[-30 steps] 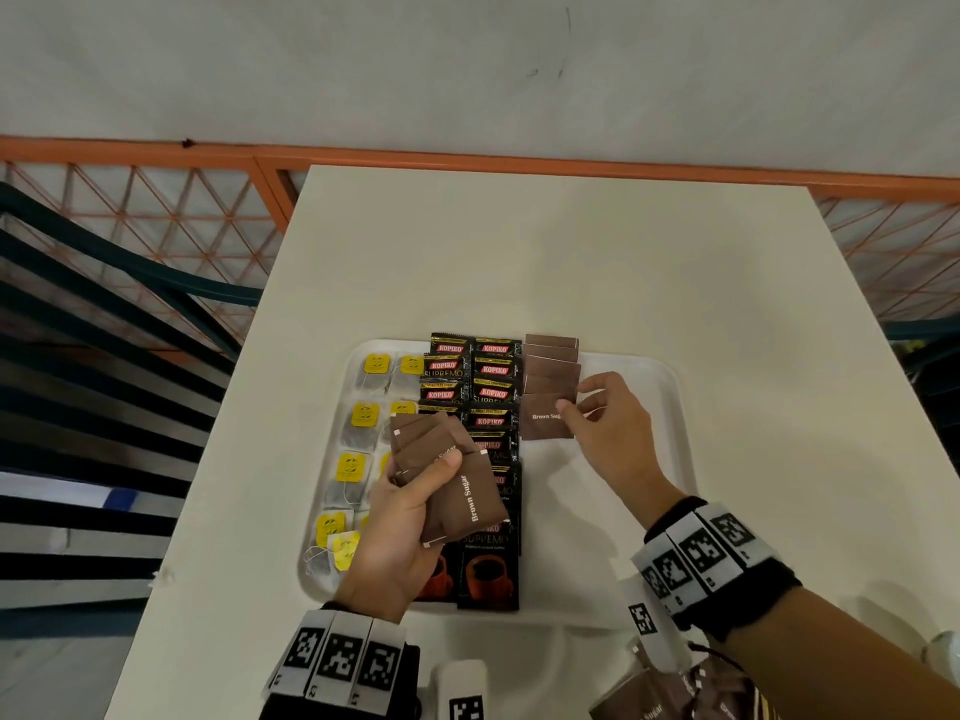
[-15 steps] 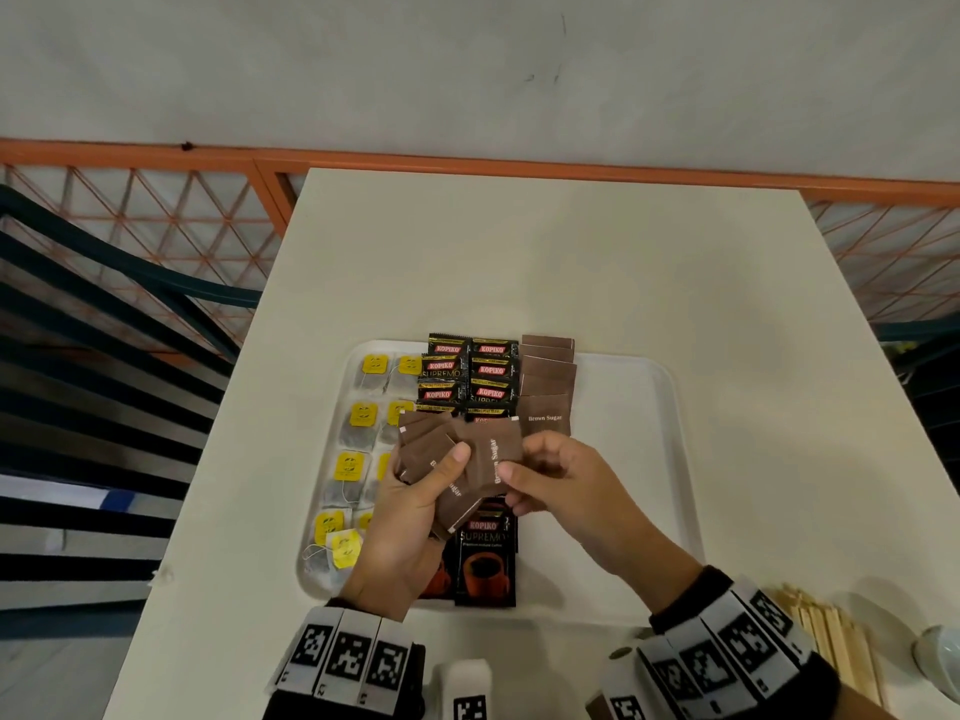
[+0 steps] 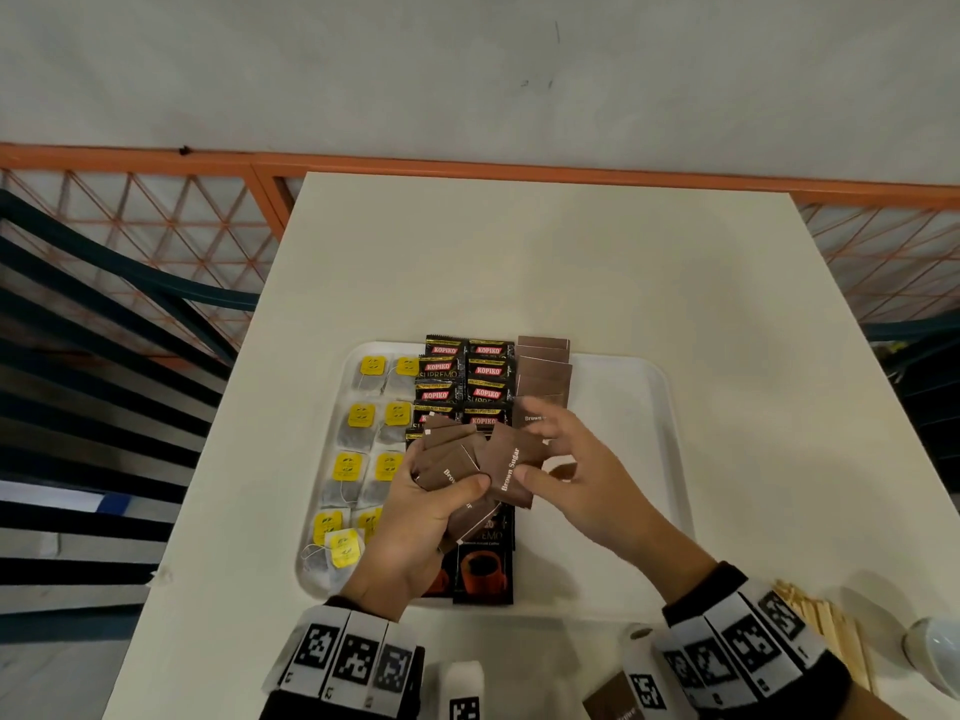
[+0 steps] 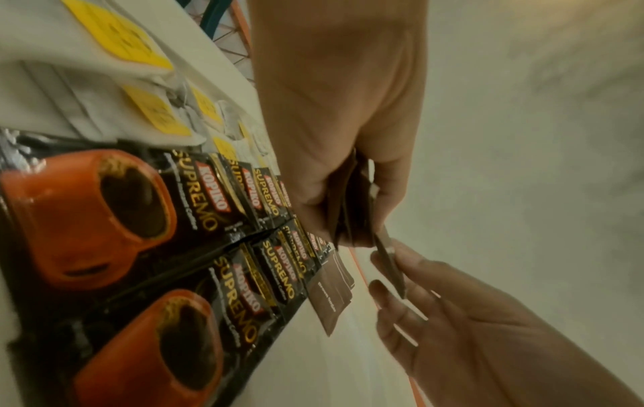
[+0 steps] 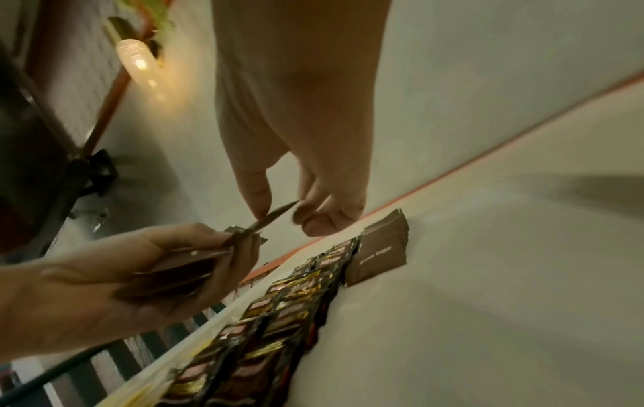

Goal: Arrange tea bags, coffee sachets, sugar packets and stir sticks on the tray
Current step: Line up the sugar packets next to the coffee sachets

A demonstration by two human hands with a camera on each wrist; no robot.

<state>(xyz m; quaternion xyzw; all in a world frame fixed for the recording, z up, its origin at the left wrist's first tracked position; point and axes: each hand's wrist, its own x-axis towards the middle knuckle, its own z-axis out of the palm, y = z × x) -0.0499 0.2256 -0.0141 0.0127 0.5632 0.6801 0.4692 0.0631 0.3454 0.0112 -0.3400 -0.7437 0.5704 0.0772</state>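
While the left hand (image 3: 415, 517) clutches a fan of brown packets (image 3: 449, 462), the right hand (image 3: 576, 480) pinches one marked "Brown Sugar" (image 3: 511, 472) above the white tray (image 3: 628, 459). "KOPIKO SUPREMO" sachets (image 4: 223, 220) read clearly from the left wrist; only the head view shows stir sticks (image 3: 831, 636) on the surface.

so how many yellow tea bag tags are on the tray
9 yellow tags, on the tray's left side: four rows of two, plus one loose at the near corner. The left hand may hide more.
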